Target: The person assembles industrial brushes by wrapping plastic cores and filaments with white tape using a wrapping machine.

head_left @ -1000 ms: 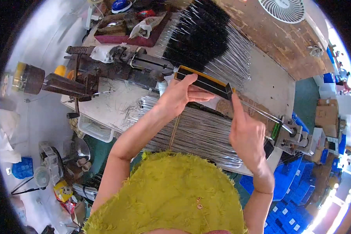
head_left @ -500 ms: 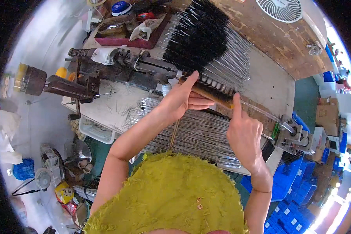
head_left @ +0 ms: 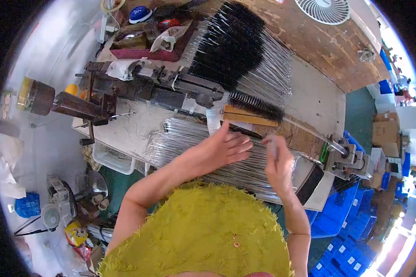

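Observation:
A black bristle brush on twisted wire (head_left: 258, 107) lies in line with the long metal bench machine (head_left: 189, 84). Just in front of it is a yellowish wooden strip (head_left: 250, 116). My left hand (head_left: 226, 148) hovers over a wide layer of thin straight metal wires (head_left: 189, 138), fingers stretched out and nothing in them. Across from it, also above the wires, my right hand (head_left: 278, 164) is raised, its fingertips smeared by motion. Neither hand touches the brush. Behind the machine lies a heap of finished-looking black brushes (head_left: 229, 41) with bare wire stems.
At the machine's right end stands a metal clamp block (head_left: 349, 159) with a shaft. A red tray (head_left: 148, 54) of odds and ends sits at the back left. A crank arm (head_left: 81, 106) juts out left. Blue crates (head_left: 342, 249) stand on the floor at right.
Both hands have drawn back from the wooden strip toward me. Bristles that stood as a pale, dark-edged row now spiral round the wire as a round brush.

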The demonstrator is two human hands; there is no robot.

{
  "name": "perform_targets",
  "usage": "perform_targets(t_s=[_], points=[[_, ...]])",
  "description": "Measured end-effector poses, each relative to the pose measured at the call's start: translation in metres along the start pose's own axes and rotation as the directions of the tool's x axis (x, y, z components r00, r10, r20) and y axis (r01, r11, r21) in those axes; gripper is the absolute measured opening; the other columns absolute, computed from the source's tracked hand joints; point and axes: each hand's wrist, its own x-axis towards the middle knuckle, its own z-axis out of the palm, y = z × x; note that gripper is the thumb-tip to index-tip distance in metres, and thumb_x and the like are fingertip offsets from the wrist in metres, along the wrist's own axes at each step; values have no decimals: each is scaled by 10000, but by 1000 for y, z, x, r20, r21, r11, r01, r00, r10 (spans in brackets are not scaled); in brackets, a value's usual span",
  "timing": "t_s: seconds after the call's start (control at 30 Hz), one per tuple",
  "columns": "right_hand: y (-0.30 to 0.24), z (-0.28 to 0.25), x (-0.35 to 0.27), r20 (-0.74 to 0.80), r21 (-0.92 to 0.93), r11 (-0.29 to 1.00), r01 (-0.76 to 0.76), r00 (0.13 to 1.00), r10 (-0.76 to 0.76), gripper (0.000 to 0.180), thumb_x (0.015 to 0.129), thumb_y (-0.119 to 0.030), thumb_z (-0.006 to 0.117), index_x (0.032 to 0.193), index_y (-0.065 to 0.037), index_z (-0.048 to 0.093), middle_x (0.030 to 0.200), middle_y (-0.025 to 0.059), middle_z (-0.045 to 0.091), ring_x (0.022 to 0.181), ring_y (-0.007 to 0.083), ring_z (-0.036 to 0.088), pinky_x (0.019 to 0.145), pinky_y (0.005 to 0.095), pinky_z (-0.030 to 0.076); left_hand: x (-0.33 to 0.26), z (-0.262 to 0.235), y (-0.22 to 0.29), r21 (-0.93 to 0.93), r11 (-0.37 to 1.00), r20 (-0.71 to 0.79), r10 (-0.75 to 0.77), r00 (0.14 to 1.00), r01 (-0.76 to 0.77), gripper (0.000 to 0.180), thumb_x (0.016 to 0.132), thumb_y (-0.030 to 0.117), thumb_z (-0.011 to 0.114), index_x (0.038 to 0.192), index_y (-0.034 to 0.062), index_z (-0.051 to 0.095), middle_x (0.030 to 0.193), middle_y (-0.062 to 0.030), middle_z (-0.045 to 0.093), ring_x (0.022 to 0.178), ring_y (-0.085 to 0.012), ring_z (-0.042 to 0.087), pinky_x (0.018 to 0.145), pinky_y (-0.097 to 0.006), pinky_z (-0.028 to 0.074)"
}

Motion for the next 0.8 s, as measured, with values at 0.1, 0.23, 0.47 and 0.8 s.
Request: perform_targets(t_s=[0.1,0.23,0.47,0.8], points=[[-1,37,11,117,51,998,-31,993,25,291,781,10,533,1068,8,489,820,221,575,749,404,574,645,419,465,-49,4,30,422,907,-77,24,997,10,574,929,410,443,1249,-65,414,1159,-184,558,1014,-224,574,893,-345,462],[-21,79,31,248,273,943,-189,961,121,279,906,-159,444,1089,51,464,837,248,578,772,429,557,657,432,449,-86,0,30,734,629,-165,531,831,-257,402,940,292,463,1093,-70,548,925,-154,651,801,-198,628,768,-307,498],[-49,32,56,534,267,844,-464,801,271,341,956,-256,339,1066,39,471,775,173,606,675,231,607,606,357,450,-72,31,49,780,347,11,825,565,-521,294,942,213,449,1002,-44,581,836,-135,651,691,-174,609,689,-296,483],[-53,113,75,-223,282,744,606,796,-563,457,757,-73,510,1209,-14,469,1114,167,558,1046,295,535,868,384,430,-129,-3,78,866,115,-67,991,115,-486,272,945,195,435,933,-36,578,745,-92,618,646,-132,572,604,-230,449]])
